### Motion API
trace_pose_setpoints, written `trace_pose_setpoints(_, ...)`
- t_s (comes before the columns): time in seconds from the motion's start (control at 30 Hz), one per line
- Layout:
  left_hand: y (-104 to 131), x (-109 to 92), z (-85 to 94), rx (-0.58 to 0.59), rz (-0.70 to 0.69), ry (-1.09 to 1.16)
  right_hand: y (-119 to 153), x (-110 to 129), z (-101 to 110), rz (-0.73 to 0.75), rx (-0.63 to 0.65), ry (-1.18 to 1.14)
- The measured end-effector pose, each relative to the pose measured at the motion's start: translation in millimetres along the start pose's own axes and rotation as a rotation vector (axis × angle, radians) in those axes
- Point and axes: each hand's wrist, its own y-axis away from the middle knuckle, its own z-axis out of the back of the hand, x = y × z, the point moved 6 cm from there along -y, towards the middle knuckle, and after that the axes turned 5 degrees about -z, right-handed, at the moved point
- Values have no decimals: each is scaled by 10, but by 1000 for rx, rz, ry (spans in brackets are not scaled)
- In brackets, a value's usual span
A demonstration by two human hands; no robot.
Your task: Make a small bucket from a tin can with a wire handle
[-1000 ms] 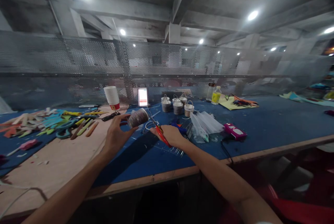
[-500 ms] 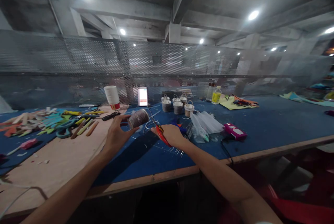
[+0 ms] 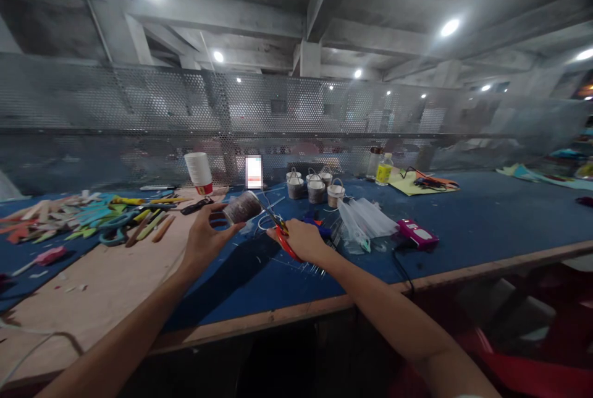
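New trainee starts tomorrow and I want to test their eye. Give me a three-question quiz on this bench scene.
1. True or false: the left hand holds a spool.
2. What does the right hand hold? A. red scissors B. paper cup C. pink box
3. Fill in: the small baskets stand on the ____ mat.

Key: 1 true; 2 A; 3 blue.
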Motion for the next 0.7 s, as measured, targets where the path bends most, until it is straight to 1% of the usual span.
trace_pose_setpoints(0.17,6,-33,-32,17,-19,26,8,16,11,6,9,20)
trace_pose_setpoints(0.3,9,-27,-37,29,-23,4,-2,9,1,10,10,23)
trace_pose_setpoints(0.43,10,-26,-22,16,-30,-7,-16,-6,5,9,-13,26)
trace_pose_setpoints(0.6,1,-35,-13,0,-73,6,-14,-13,25,-10,-13,34)
trace_pose_setpoints(0.7,1,-24,-13,-5,-75,18,-8,-11,38,-23,-12,39)
